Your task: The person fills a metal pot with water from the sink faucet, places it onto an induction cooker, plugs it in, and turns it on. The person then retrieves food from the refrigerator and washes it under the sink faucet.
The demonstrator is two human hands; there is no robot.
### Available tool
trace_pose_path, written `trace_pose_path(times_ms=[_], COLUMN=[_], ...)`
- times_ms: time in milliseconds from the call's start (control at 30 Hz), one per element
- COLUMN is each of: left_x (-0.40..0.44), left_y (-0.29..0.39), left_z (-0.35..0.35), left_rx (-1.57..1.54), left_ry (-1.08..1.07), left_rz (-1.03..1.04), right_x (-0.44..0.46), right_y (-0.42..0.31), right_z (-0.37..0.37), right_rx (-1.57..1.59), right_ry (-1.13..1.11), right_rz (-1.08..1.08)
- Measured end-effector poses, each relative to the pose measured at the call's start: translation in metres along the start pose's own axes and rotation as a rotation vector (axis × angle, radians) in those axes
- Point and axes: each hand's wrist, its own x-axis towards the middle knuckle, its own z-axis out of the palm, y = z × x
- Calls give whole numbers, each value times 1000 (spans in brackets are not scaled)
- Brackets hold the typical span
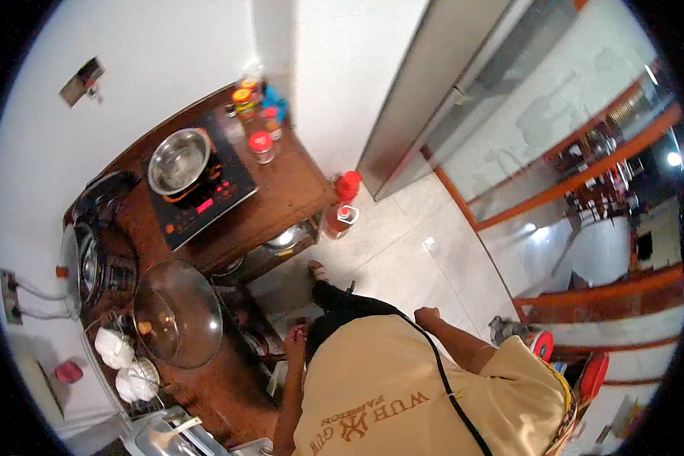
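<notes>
My left hand point(296, 339) hangs beside my hip, close to the edge of the brown counter, fingers curled in with nothing visible in them. On the other side, my right hand point(427, 316) is held out over the tiled floor, closed like a loose fist, and I see no object in it. Ahead on the counter point(281, 194), a steel pot point(179, 161) sits on a black induction cooktop point(228, 178) whose red display is lit. Nearer to my left hand lies a large glass lid point(178, 313) with a knob.
Jars with red and yellow caps point(261, 144) stand at the counter's far corner. A red-capped bottle point(341, 220) is on the floor there. A dark cooker point(106, 262) and a rack of white bowls point(125, 365) line the left wall. Glass-paned doors point(555, 152) are on the right.
</notes>
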Motion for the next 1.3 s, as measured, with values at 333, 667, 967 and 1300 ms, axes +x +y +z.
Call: trace_pose_path(times_ms=[333,667,967,1300], left_x=[-2,-7,7,43], left_y=[21,4,80,119], left_z=[55,190,325,485], left_rx=[229,355,713,529], left_ry=[-77,-194,-428,-990], left_rz=[184,354,314,446], right_x=[97,89,83,46], right_y=[45,163,247,278], right_z=[174,123,149,282], right_rx=[418,462,796,1084], right_ry=[-133,440,318,405], right_rz=[42,-144,-58,284])
